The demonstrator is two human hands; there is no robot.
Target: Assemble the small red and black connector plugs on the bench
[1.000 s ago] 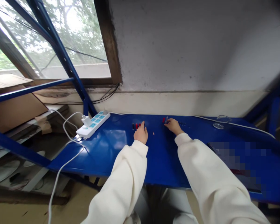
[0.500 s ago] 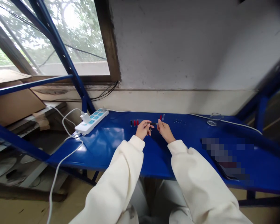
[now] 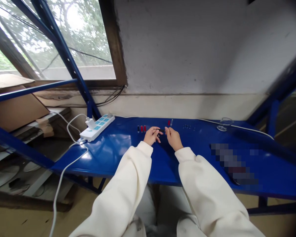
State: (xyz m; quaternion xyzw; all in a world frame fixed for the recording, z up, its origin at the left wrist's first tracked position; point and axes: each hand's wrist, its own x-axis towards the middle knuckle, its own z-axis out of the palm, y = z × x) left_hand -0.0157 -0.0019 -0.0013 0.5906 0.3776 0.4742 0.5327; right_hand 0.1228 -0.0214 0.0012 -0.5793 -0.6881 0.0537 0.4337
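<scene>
Over the blue table (image 3: 113, 161), a small slim black piece (image 3: 162, 130) spans the gap between my two hands. The fingers of my left hand (image 3: 151, 136) are closed round one end of it. At the other end, my right hand (image 3: 173, 138) pinches with thumb and fingertips, which hide that end. Left of my left hand stand two small red pieces (image 3: 143, 128) and one black piece (image 3: 138, 128) in a row. Just beyond my right hand are another small red piece (image 3: 169, 122) and a clear one (image 3: 172, 122).
A white power strip (image 3: 97, 129) with a plugged-in adapter lies at the left, its cable hanging over the edge. Several tiny parts (image 3: 187, 126) are scattered right of my hands. Farther right are a clear round container (image 3: 223, 126) and a blurred-out dark flat object (image 3: 233, 166).
My right hand has come slightly closer to the left, and less of the silvery part between them shows. The view has shifted a little.
</scene>
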